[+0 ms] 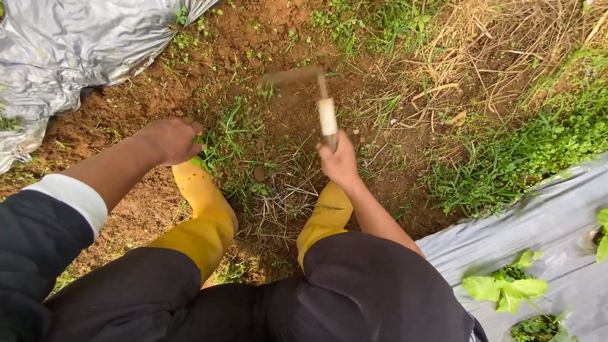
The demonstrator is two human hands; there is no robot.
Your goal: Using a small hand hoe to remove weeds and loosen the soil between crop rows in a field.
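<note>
- A short-handled hand hoe point(320, 101), its blade blurred in mid-swing, sits at about 12 o'clock from the crouching person, above a patch of weedy grass point(244, 142) in bare red-brown soil point(126, 95).
- The right hand point(339, 161) is wrapped tight round the pale wooden handle; the left hand point(172, 139), at 10 o'clock, is closed on a clump of the weeds (fingers buried in green, so the exact hold is hard to read).
- Yellow rubber boots point(206, 209) are planted either side of the patch, close under both hands.
- Done well, judging from this view, the stroke should land at the weed roots, clear of the gripping fingers and boot toes.
- Silver plastic mulch sheeting point(69, 44) lies at 10 o'clock and again at 4 o'clock, where a leafy seedling point(506, 288) pokes through; dry straw point(500, 44) lies at 2 o'clock.
</note>
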